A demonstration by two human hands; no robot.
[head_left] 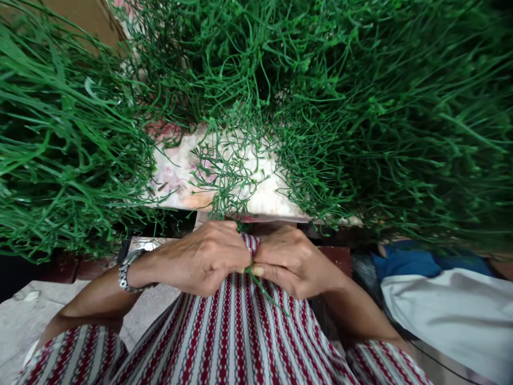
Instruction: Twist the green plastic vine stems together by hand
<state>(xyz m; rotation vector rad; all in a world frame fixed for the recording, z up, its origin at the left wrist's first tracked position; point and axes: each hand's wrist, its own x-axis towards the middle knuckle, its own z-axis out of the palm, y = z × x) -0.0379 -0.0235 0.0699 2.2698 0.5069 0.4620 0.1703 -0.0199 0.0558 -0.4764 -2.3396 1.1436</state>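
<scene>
My left hand (216, 256), with a metal watch (127, 271) on its wrist, is closed near my lap. Close beside it, my right hand (286, 259) is closed too, thumb and fingers pinched together. A thin green stem (266, 293) sticks out between the two thumbs and trails down over the striped clothing (236, 337). Both hands appear to grip this stem; most of it is hidden by the fingers. Just above the hands, a few branching green sprigs (228, 176) lie over the table edge. Whether they join the held stem, I cannot tell.
Heaps of thin green stalks cover the table: one heap (60, 139) at left, a larger heap (385, 123) at centre and right. Between them shows a pale flowered cloth (268, 198). Someone in blue and grey clothing (444, 299) sits at right. A cardboard box (86, 21) stands at back left.
</scene>
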